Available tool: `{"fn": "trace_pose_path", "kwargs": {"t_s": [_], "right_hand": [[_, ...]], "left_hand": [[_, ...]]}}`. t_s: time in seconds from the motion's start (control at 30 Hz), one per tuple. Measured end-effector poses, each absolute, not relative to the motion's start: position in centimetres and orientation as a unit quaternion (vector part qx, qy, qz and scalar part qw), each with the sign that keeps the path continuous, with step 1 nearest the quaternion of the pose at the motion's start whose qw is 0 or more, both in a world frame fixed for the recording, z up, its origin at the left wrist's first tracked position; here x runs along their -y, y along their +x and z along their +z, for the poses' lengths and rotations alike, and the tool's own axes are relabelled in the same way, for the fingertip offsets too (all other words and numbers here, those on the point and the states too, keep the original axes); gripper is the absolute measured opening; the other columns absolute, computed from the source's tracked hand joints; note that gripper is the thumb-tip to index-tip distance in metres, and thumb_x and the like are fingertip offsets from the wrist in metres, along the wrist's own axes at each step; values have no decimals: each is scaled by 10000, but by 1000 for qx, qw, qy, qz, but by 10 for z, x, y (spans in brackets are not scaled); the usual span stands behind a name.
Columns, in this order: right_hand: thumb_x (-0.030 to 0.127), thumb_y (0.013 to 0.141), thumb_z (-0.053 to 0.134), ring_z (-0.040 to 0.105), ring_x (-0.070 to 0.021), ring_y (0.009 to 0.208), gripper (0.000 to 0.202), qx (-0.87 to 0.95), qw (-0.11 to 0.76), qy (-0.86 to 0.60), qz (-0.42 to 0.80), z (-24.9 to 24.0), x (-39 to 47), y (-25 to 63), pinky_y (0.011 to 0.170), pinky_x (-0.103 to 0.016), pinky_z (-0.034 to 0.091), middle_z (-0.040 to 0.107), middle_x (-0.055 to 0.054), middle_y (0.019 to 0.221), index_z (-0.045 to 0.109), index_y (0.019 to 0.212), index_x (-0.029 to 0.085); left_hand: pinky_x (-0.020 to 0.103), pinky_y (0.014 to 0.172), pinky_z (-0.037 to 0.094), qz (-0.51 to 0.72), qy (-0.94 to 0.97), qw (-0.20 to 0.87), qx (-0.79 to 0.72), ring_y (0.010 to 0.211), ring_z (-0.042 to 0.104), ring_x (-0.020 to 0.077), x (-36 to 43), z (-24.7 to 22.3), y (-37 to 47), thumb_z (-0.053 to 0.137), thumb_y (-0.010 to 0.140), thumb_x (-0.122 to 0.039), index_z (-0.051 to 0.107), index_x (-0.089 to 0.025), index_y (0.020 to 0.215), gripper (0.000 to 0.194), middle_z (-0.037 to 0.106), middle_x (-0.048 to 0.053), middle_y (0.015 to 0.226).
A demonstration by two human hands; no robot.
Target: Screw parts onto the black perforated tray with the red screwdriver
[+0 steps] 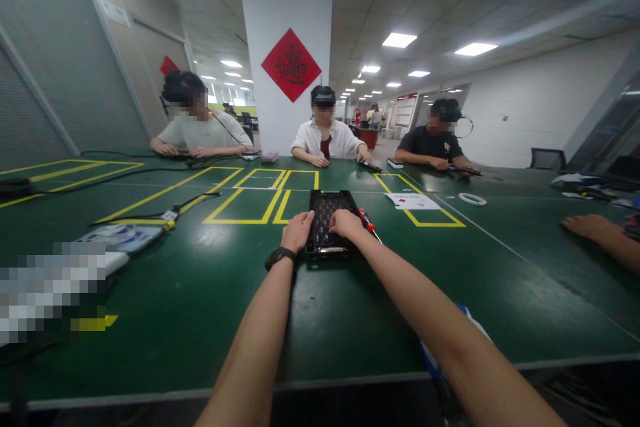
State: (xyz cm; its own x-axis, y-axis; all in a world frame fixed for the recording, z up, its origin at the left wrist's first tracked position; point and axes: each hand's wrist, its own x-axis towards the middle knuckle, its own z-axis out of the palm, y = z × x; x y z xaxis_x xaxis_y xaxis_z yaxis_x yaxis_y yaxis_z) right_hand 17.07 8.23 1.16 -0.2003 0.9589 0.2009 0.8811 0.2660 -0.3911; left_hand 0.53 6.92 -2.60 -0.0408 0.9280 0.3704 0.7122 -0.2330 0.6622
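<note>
A black tray (318, 212) with many small pockets lies on the green table in front of me. My left hand (297, 232), with a dark watch on the wrist, grips the tray's left edge. Over the right part of the pockets, my right hand (347, 224) is closed in a pinch; whatever its fingertips hold is hidden. Along the tray's near side lies a slim silver and dark tool (330, 250). Just right of the tray, partly behind my right hand, rests a screwdriver (369, 220) with a red and black handle.
Yellow tape outlines (240, 221) mark the green table (210, 293). A white paper sheet (413, 201) and a white tape ring (473, 199) lie to the right. Cables and a bagged item (125, 237) lie left. Three people sit opposite; another person's hand (585, 225) rests at right.
</note>
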Motion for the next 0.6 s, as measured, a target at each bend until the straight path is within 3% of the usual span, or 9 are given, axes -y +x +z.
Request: {"fn": "trace_pose_path", "kwargs": {"t_s": [0.13, 0.27, 0.37, 0.47, 0.6], "right_hand": [[149, 510, 723, 609, -190, 637, 136, 770, 224, -583, 130, 16, -88, 172, 584, -260, 442, 629, -68, 572, 587, 517, 145], [150, 630, 607, 608, -145, 585, 110, 784, 260, -534, 181, 18, -79, 180, 548, -232, 466, 650, -55, 613, 533, 548, 143], [147, 700, 520, 600, -99, 521, 95, 776, 306, -453, 313, 16, -64, 189, 504, -209, 484, 662, -34, 636, 481, 614, 149], [190, 681, 572, 597, -97, 504, 106, 750, 360, -363, 420, 15, -51, 200, 501, -221, 493, 648, -23, 604, 483, 650, 141], [258, 625, 655, 569, -86, 488, 182, 763, 357, -347, 412, 16, -44, 212, 497, -212, 473, 628, -10, 571, 578, 700, 112]], "left_hand": [[327, 794, 402, 388, 683, 140, -603, 978, 546, 215, -68, -25, 5, 196, 827, -587, 576, -249, 1047, 554, 605, 62, 1097], [332, 802, 396, 389, 684, 140, -601, 977, 548, 218, -68, -25, 5, 243, 825, -573, 587, -256, 1005, 501, 613, 43, 1084], [335, 818, 389, 394, 683, 143, -599, 975, 550, 216, -69, -25, 5, 304, 825, -533, 588, -262, 993, 427, 617, 28, 1080], [328, 824, 388, 400, 680, 144, -598, 958, 557, 207, -69, -26, 6, 342, 822, -501, 588, -259, 995, 386, 621, 24, 1071], [308, 814, 397, 407, 675, 142, -599, 940, 564, 195, -70, -27, 7, 366, 820, -474, 594, -245, 983, 362, 627, 28, 1055]]}}
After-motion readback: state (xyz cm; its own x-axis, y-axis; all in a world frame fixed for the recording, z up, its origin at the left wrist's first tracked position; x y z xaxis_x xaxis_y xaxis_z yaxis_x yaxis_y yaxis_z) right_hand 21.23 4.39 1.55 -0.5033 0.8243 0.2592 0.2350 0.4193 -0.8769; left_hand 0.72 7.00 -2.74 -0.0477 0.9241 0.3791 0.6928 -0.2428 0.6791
